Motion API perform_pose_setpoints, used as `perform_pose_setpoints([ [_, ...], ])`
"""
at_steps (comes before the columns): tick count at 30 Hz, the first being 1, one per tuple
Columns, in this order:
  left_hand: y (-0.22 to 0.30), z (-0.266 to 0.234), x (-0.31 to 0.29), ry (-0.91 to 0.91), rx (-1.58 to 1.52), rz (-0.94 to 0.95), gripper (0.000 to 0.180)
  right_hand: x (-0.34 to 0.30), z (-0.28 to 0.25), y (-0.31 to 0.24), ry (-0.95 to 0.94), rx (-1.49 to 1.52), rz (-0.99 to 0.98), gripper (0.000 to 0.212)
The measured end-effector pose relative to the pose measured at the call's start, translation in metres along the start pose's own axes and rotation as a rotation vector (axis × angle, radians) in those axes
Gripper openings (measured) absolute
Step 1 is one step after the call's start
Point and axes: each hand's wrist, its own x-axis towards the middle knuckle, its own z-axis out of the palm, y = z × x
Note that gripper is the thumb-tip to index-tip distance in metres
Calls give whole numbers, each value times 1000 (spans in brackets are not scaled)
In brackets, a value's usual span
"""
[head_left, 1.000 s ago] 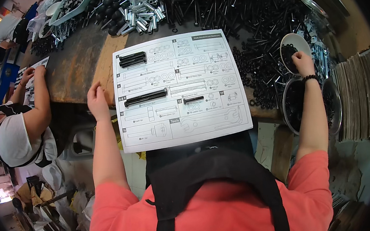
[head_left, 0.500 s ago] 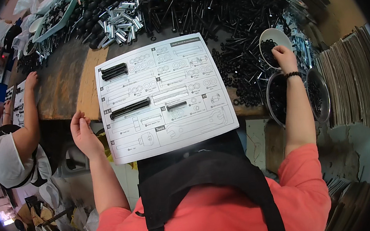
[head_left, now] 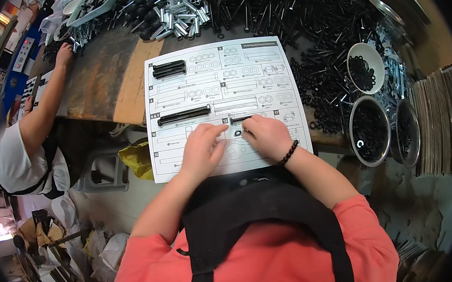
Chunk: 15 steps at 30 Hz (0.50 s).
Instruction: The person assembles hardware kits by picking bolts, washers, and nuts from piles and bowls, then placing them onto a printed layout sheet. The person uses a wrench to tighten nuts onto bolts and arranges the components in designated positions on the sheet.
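A white printed parts sheet lies before me at the table's near edge. Over its lower middle, my left hand has thumb and forefinger apart with nothing visible between them. My right hand, wearing a dark bead bracelet, has its fingers closed together; anything inside them is hidden. A small black washer is on the sheet by the right fingertips. Just above it lies a short black bolt, partly covered by that hand. Long black bolts rest mid-left on the sheet, and shorter black bolts near its top left.
Silver tubes and black bolts are heaped behind the sheet. To the right stand a white bowl of black rings, metal bowls and stacked cardboard. Another person's arm reaches over the table at left.
My right hand has come from the white bowl to the sheet, and my left hand has moved in from its left edge. A black washer now shows on the sheet. The whole view has shifted.
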Motion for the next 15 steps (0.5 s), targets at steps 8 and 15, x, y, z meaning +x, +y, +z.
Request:
perform_pose_setpoints([
  [8,-7,19,-7,-108,356,165,33,-31,-5,18,172,-17,22,17],
  [15,-3,23,-2,-111,477,178,38,-29,0,10,136,-62,-40,27],
])
